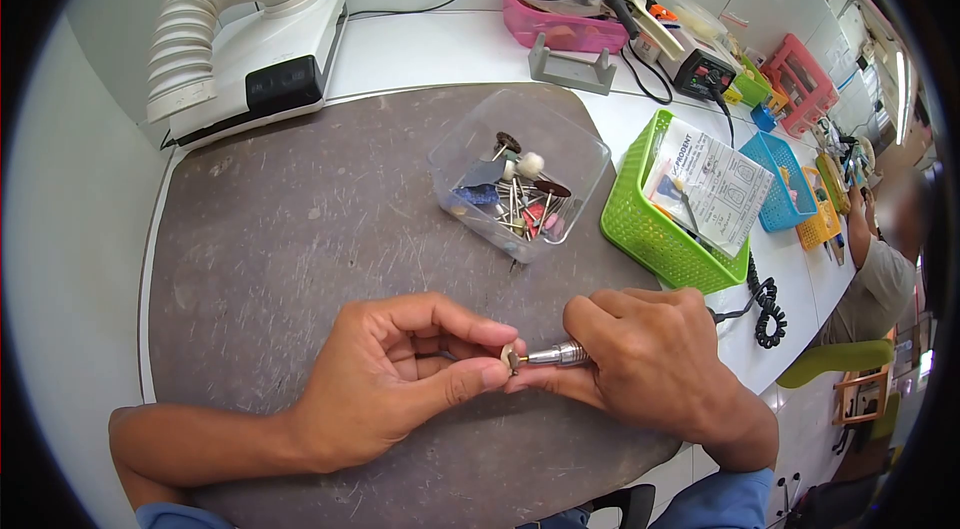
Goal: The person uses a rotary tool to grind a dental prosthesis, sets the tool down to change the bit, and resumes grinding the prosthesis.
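My right hand (655,354) is closed around a silver rotary handpiece (562,354), whose tip points left. Between the thumb and fingertips of my left hand (390,374) is a small pale piece with a darker metallic-looking part (511,360); its exact kind is too small to tell. The handpiece's tip meets this piece or comes very close to it, and fingers hide some of the contact. Beyond the hands stands a clear plastic box (452,151) of rotary bits, among them a white felt polishing tip (530,165) and a dark brown disc (552,189).
A scratched grey-brown mat (270,249) covers the desk. To the right, a green basket (640,184) holds a printed packet (708,179), beside a coiled black cord (768,314). A white hose unit (270,79) stands back left. Another person sits far right.
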Demonstrator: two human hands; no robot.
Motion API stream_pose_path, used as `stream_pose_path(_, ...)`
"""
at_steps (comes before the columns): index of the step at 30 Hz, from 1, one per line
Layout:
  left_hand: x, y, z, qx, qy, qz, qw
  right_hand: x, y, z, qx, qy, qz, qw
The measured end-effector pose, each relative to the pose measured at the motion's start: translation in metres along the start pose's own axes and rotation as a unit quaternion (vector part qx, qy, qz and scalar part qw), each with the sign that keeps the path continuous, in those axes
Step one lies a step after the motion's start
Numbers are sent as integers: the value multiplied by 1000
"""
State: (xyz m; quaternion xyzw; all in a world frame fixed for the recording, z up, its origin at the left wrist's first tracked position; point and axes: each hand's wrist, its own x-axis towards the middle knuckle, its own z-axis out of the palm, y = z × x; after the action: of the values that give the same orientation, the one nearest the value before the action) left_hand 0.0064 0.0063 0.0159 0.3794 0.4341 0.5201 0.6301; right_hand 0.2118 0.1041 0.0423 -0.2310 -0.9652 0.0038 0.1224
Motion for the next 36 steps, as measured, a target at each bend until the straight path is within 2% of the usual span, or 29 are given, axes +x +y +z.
stream_pose_path(13,2,3,-3,7,-6,-24,1000,2,2,-2,-29,26,-11,999)
stream_pose_path(20,3,7,-3,13,-8,-56,998,3,3,-1,-31,15,-16,999)
stream_pose_path(36,4,9,-3,7,-9,-69,998,3,2,-1,-36,7,-17,999)
